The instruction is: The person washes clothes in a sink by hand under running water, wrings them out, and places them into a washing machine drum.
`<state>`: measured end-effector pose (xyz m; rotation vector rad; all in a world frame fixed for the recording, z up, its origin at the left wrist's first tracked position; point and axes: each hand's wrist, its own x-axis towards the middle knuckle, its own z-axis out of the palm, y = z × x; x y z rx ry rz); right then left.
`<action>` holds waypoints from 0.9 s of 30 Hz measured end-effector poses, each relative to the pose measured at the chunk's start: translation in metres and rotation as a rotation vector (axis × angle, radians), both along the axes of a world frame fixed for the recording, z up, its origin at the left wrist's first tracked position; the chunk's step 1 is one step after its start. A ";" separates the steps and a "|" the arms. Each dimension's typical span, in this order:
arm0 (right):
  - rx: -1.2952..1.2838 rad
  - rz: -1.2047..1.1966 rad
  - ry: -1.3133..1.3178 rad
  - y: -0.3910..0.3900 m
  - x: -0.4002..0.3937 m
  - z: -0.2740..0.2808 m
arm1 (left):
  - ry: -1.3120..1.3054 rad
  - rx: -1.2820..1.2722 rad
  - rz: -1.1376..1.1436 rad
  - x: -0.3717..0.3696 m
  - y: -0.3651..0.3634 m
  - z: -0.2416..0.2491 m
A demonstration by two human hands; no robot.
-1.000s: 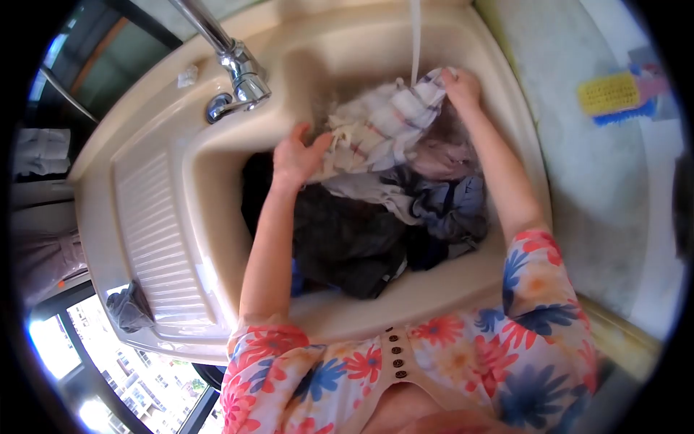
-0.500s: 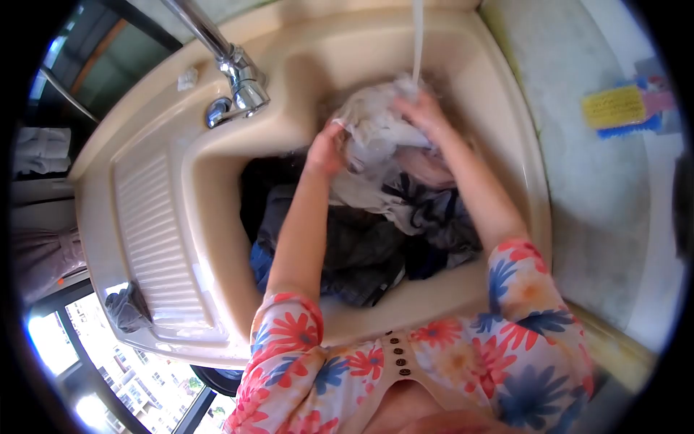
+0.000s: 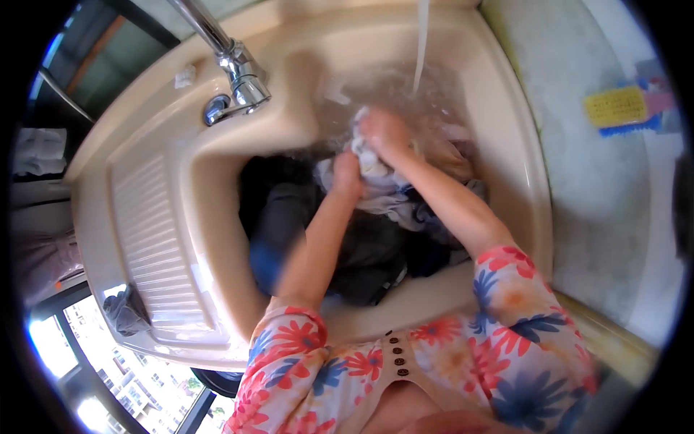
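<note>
Both my hands are over the basin, close together on a wet white cloth (image 3: 376,173). My left hand (image 3: 348,173) is closed on its left part. Just above and to the right, my right hand (image 3: 385,132) grips a bunched part of the same cloth. What kind of garment it is I cannot make out. Dark wet clothes (image 3: 365,249) lie below it in the basin, with a pinkish cloth (image 3: 448,155) to the right. A stream of water (image 3: 421,43) falls into the cloudy water behind my right hand.
The beige sink (image 3: 517,173) has a ribbed washboard (image 3: 155,239) on its left. A chrome tap (image 3: 246,83) stands at the back left. A grey cloth (image 3: 126,311) lies at the left edge. On the right ledge lies a yellow and blue brush (image 3: 616,108).
My hands have come closer together, and the white cloth between them is bunched up and drawn nearer to me. More cloudy water shows under the stream.
</note>
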<state>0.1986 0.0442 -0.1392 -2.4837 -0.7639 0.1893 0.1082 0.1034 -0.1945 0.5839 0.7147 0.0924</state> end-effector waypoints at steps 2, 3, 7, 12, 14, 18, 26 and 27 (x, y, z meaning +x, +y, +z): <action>0.253 0.155 -0.082 -0.007 -0.053 0.041 | -0.302 -0.151 0.012 -0.003 0.013 -0.060; 0.257 0.173 -0.071 -0.008 -0.054 0.050 | -0.742 -0.294 0.032 -0.014 0.007 -0.012; 0.199 0.151 0.009 -0.022 0.043 -0.018 | 0.152 0.373 -0.295 -0.001 0.011 0.063; -0.158 -0.184 0.122 -0.086 0.133 0.016 | -0.032 0.333 -0.322 -0.006 0.065 0.135; -0.056 -0.217 -0.071 -0.080 0.126 0.008 | 0.203 0.932 -0.463 0.001 0.062 0.091; -0.138 0.177 0.106 -0.053 0.062 0.011 | 0.278 1.092 -0.705 0.020 0.045 0.075; 0.374 0.150 0.393 -0.030 0.050 0.023 | -0.393 -0.272 -0.142 0.020 0.041 0.065; 0.357 0.263 0.137 -0.021 0.014 0.045 | -0.490 -0.353 -0.190 0.028 0.050 0.024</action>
